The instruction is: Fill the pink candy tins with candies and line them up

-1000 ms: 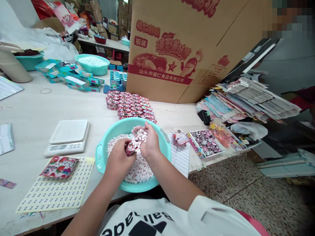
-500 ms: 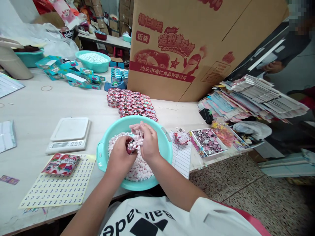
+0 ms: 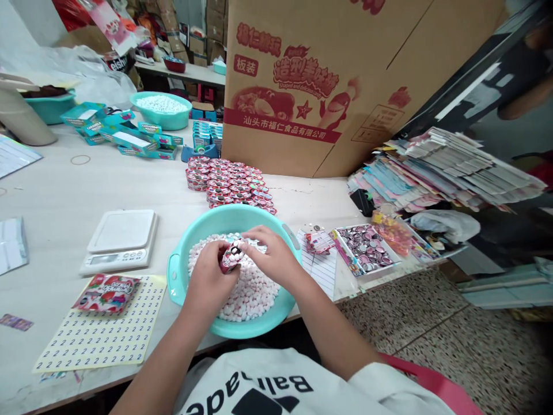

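Note:
My left hand (image 3: 212,278) is closed around a small red candy box (image 3: 228,262), its opening facing up with a few white candies in it. At that opening is my right hand (image 3: 276,259), thumb and fingers curved round small white candies, partly hidden under the fingers. Both hands are over a turquoise basin (image 3: 175,279) holding many pale pink-white candies (image 3: 248,297). Behind the basin stand rows of similar red boxes (image 3: 231,181).
A white scale (image 3: 121,233) lies left, near a red strawberry packet (image 3: 107,293) on a number sheet (image 3: 99,340). Right is a tray of round metallic discs (image 3: 367,248). A large carton (image 3: 294,138) stands behind. A person's arm (image 3: 525,101) shows at far right.
My right hand has turned from a raised cupped palm to lying lower over the box opening. Fewer candies show in it. My left hand still holds the box.

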Available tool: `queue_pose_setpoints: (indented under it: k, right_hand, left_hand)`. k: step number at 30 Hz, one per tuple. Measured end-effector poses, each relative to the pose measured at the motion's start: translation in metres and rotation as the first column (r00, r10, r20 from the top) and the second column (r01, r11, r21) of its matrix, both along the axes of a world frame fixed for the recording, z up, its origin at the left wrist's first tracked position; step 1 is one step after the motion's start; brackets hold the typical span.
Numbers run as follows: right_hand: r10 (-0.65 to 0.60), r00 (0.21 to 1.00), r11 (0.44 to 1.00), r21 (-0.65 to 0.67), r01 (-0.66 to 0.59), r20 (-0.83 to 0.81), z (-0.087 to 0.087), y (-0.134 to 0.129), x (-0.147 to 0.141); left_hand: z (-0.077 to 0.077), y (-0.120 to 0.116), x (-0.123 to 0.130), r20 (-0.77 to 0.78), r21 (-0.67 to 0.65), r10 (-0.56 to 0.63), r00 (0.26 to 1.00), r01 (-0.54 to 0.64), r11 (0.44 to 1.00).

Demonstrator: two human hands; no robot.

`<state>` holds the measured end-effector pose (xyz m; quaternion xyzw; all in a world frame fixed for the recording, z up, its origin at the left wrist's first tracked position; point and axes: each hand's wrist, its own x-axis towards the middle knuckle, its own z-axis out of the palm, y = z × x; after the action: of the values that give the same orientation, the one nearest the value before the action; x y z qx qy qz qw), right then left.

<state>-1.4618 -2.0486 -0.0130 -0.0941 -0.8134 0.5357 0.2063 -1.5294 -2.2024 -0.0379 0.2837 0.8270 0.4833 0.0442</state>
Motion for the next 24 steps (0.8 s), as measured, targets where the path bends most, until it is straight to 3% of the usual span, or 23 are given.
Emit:
queue_pose_setpoints:
  k: [7, 10, 13, 19, 24]
  right_hand:
    - [0.082, 0.994, 0.989, 0.128, -0.074, -0.065, -0.005, -0.016, 0.004]
    - [0.122, 0.988, 0.991, 0.069, -0.116, -0.093, -0.003, -0.02, 0.005]
    - [0.071, 0.991, 0.997, -0.017, -0.074, -0.115, -0.001, -0.018, 0.006]
    - [0.119, 0.989, 0.992, -0.03, -0.122, -0.087, -0.003, -0.008, 0.004]
    - [0.092, 0.987, 0.979, -0.169, -0.113, -0.129, -0.007, -0.008, -0.003]
  left_hand:
    - [-0.004, 0.0, -0.002, -0.011, -0.016, -0.043, 0.999, 0.043, 0.999]
    - [-0.002, 0.001, -0.002, -0.007, -0.023, -0.027, 1.0, 0.027, 0.999]
    - [0.001, 0.001, -0.001, -0.009, -0.035, -0.009, 1.0, 0.009, 0.999]
    - [-0.003, 0.001, -0.001, -0.013, -0.02, -0.034, 0.999, 0.034, 0.999]
    - [-0.004, 0.002, -0.001, 0.004, -0.001, -0.032, 0.999, 0.032, 1.0]
